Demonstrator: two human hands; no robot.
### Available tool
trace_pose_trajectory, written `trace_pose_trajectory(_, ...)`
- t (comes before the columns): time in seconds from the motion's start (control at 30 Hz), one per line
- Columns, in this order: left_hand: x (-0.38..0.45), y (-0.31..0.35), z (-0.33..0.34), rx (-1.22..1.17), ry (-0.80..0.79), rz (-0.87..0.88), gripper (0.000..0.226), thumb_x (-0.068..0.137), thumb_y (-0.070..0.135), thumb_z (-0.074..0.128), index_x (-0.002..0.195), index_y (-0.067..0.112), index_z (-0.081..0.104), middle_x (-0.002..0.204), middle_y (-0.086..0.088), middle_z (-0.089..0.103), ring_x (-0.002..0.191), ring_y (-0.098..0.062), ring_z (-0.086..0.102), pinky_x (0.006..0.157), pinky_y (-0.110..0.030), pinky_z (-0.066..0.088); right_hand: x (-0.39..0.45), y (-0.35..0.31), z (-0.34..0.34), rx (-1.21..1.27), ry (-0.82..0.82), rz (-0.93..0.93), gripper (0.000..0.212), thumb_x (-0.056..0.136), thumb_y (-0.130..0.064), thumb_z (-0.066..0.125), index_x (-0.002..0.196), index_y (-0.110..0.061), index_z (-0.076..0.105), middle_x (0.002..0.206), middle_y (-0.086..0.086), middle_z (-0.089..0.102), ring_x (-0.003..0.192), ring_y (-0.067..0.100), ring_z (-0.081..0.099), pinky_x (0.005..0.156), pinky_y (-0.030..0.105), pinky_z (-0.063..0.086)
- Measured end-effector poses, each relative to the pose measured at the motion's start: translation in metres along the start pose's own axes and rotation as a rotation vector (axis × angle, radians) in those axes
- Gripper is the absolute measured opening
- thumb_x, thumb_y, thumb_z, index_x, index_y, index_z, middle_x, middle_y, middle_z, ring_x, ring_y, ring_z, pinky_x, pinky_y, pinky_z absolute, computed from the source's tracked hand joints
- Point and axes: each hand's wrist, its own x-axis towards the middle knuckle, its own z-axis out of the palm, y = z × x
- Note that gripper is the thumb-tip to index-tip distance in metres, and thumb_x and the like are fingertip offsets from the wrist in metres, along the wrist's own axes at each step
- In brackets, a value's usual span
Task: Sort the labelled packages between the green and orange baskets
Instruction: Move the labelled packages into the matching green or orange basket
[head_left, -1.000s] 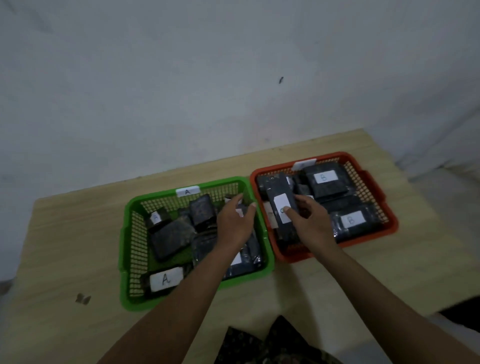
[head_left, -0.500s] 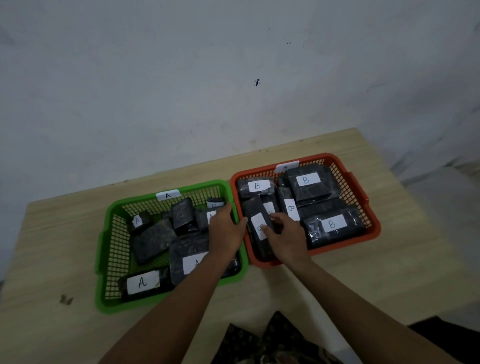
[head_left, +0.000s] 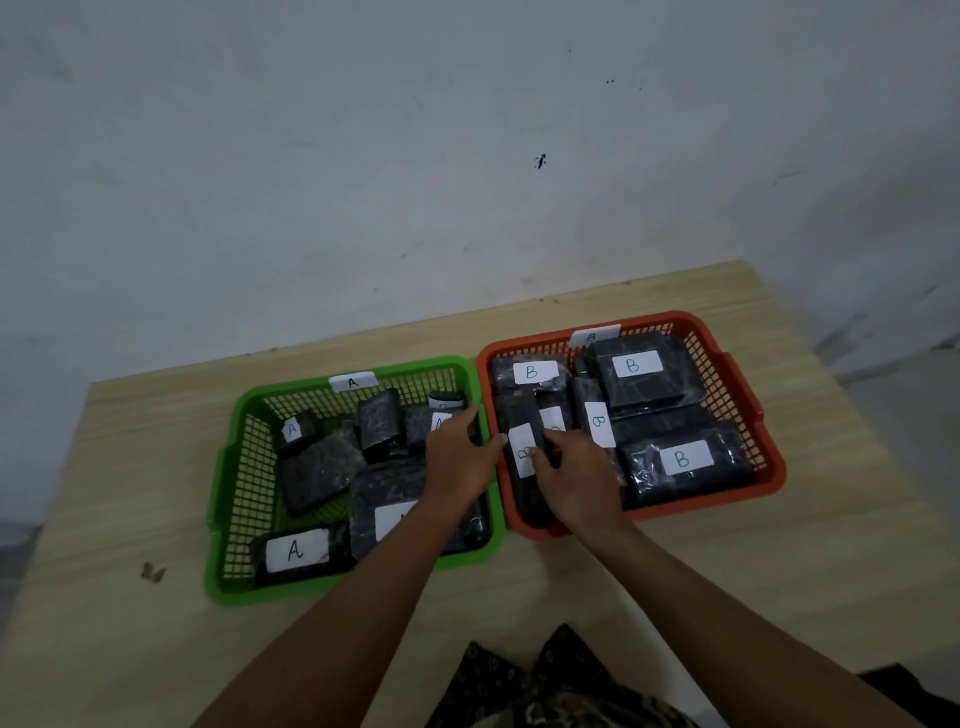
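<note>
The green basket (head_left: 337, 584), tagged A, sits left and holds several black wrapped packages, one with a big A label (head_left: 296, 551). The orange basket (head_left: 727, 498), tagged B, touches it on the right and holds several black packages labelled B (head_left: 636, 374). My right hand (head_left: 576, 478) grips a long black B package (head_left: 522, 452) lying along the orange basket's left wall. My left hand (head_left: 457, 457) hovers over the green basket's right side with fingers relaxed, its thumb close to that package. My left forearm hides part of a large package in the green basket.
Both baskets stand on a light wooden table (head_left: 156, 441) pushed against a grey wall. The table's right edge drops off just past the orange basket. A small dark mark (head_left: 153, 571) lies near the front left. Patterned clothing (head_left: 545, 686) shows at the bottom.
My right hand has brought the long B package down and toward me into the orange basket's left side. My left hand stayed beside it at the green basket's right rim.
</note>
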Motion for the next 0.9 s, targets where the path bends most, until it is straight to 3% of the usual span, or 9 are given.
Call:
trace_pose_trajectory(0.1,0.0,-0.005,-0.011,-0.014,-0.01,-0.001,0.052,0.089,0.021,0.07,0.137,0.01,0.055,0.135,-0.007,0.061,0.118,-0.019,0.061,0.101,-0.03,0.049,-0.004,-0.006,0.001,-0.117,0.079,-0.001,0.034,0.095,-0.034,0.056,0.124,-0.016,0.063,0.116,0.006,0.058,0.106,0.023,0.057,0.085,0.037,0.051)
trace_pose_trajectory(0.27,0.001,-0.024,-0.05,0.036,0.145,0.06,0.04,0.089,0.025,0.07,0.126,0.011,0.064,0.119,-0.006,0.071,0.101,-0.014,0.067,0.083,-0.014,0.047,0.004,-0.039,0.01,-0.13,0.191,-0.226,0.038,0.092,-0.031,0.059,0.126,-0.014,0.061,0.124,0.006,0.057,0.113,0.023,0.054,0.09,0.04,0.05)
trace_pose_trajectory(0.47,-0.001,-0.074,-0.118,0.263,0.245,0.094,0.037,0.088,0.024,0.07,0.12,0.007,0.068,0.116,-0.011,0.071,0.103,-0.024,0.066,0.088,-0.028,0.048,0.024,-0.102,0.053,-0.114,-0.056,-0.424,0.038,0.093,-0.03,0.06,0.128,-0.016,0.061,0.127,0.003,0.059,0.116,0.022,0.054,0.095,0.034,0.046)
trace_pose_trajectory(0.63,0.003,-0.112,-0.155,0.274,0.236,0.033,0.039,0.09,0.021,0.068,0.124,0.005,0.064,0.118,-0.015,0.069,0.106,-0.027,0.064,0.092,-0.037,0.051,0.041,-0.144,0.095,-0.256,-0.233,-0.465,0.043,0.093,-0.033,0.06,0.133,-0.016,0.056,0.135,0.005,0.055,0.12,0.025,0.053,0.093,0.038,0.047)
trace_pose_trajectory(0.8,0.014,-0.13,-0.158,0.152,0.202,-0.043,0.04,0.09,0.025,0.068,0.127,0.011,0.063,0.123,-0.008,0.068,0.111,-0.02,0.063,0.096,-0.03,0.048,0.067,-0.161,0.123,-0.671,-0.446,-0.499,0.066,0.084,-0.024,0.071,0.143,-0.018,0.044,0.15,0.009,0.039,0.136,0.032,0.035,0.104,0.048,0.041)
trace_pose_trajectory(0.9,0.022,-0.137,-0.157,0.123,0.164,-0.054,0.041,0.091,0.028,0.067,0.129,0.012,0.062,0.127,-0.006,0.066,0.114,-0.018,0.061,0.097,-0.027,0.046,0.075,-0.156,0.131,-0.757,-0.413,-0.548,0.065,0.085,-0.019,0.069,0.145,-0.017,0.042,0.15,0.009,0.04,0.136,0.033,0.032,0.105,0.048,0.041)
